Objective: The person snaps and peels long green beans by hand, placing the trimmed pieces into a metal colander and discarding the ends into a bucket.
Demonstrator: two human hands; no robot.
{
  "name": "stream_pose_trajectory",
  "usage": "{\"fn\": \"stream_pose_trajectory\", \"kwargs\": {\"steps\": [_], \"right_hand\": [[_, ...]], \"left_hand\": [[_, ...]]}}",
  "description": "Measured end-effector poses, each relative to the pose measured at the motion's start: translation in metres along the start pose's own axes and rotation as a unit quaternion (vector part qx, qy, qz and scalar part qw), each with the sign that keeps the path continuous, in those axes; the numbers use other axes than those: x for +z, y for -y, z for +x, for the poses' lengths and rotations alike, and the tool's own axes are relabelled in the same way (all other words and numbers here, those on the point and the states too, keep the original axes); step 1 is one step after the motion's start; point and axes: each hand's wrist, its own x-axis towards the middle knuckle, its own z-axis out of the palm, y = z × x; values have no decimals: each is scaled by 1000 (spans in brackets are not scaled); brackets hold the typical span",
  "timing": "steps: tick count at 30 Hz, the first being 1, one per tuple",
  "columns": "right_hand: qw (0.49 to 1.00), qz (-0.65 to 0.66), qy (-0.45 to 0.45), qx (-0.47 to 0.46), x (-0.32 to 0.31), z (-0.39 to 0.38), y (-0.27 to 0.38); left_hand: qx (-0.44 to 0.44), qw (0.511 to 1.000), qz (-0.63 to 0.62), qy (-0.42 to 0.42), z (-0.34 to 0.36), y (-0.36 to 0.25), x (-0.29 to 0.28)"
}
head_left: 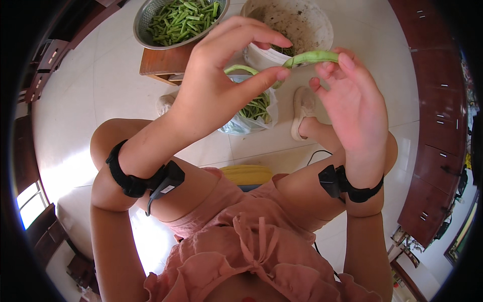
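A long green bean pod [309,57] is held up in front of me between both hands. My left hand [219,75] has its thumb against the pod's left part, with the index finger curved above it. My right hand [354,100] grips the pod's right end at the fingertips, palm turned up. Below them, a plastic bag [236,126] of whole beans stands on the floor, partly hidden by my left hand. A metal colander [138,27] of cut bean pieces and a white basin [322,27] with dark scraps are beyond my hands.
A wooden stool [153,63] supports the colander. My legs frame the bag and a yellow cushion-like object [241,175] lower down. Dark red cabinets [437,100] run along the right; wooden furniture [50,58] stands at the left on the pale tiled floor [65,121].
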Motion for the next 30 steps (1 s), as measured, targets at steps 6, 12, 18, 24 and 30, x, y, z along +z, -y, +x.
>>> {"fn": "stream_pose_trajectory", "kwargs": {"steps": [6,12,18,24,30], "right_hand": [[1000,17,19,17,-2,0,-2],[1000,6,9,3,-3,-1,-1],[1000,3,-4,-8,-14,-2,8],[999,31,-4,-12,-23,-4,14],[999,54,-7,0,-34,-4,16]], "left_hand": [[12,996,92,-19,6,-15,2],[166,949,269,-14,15,-15,0],[136,965,225,12,24,-18,4],[18,967,247,58,62,15,-14],[22,962,254,102,70,11,4]]}}
